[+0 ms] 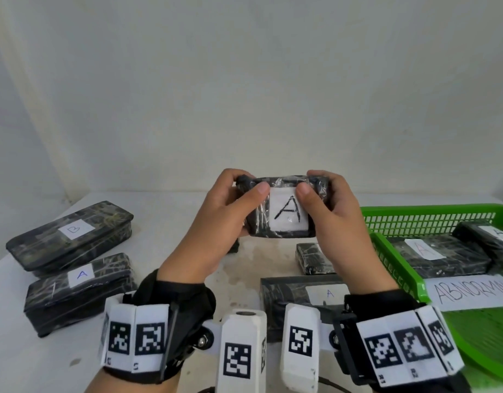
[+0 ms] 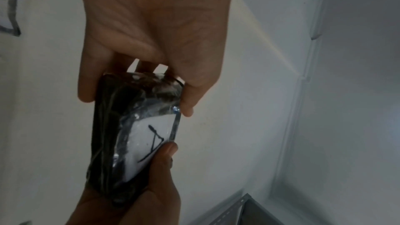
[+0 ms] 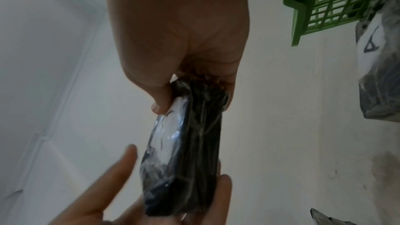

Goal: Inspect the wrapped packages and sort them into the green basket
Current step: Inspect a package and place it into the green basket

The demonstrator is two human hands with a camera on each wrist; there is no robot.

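The package (image 1: pixel 315 259) behind the held package (image 1: pixel 281 207) is partly hidden by the right hand (image 1: pixel 338 222). The green basket (image 1: pixel 397 268) and its "ABNORMAL" sign (image 1: pixel 471 293) are cut off at the frame's right edge.

Both hands hold a small wrapped pkg (image 1: pixel 281 208) w/ white "A" label up off the surface (image 1: pixel 244 268): left hand (image 1: pixel 216 222) and right hand (image 1: pixel 338 222) grip its ends, thumbs on front. Pkgs marked "B" (image 1: pixel 71 236) and "A" (image 1: pixel 77 290) lie at left. Green basket (image 1: pixel 397 268) at right holds pkgs and an "ABNORMAL" sign (image 1: pixel 471 293).
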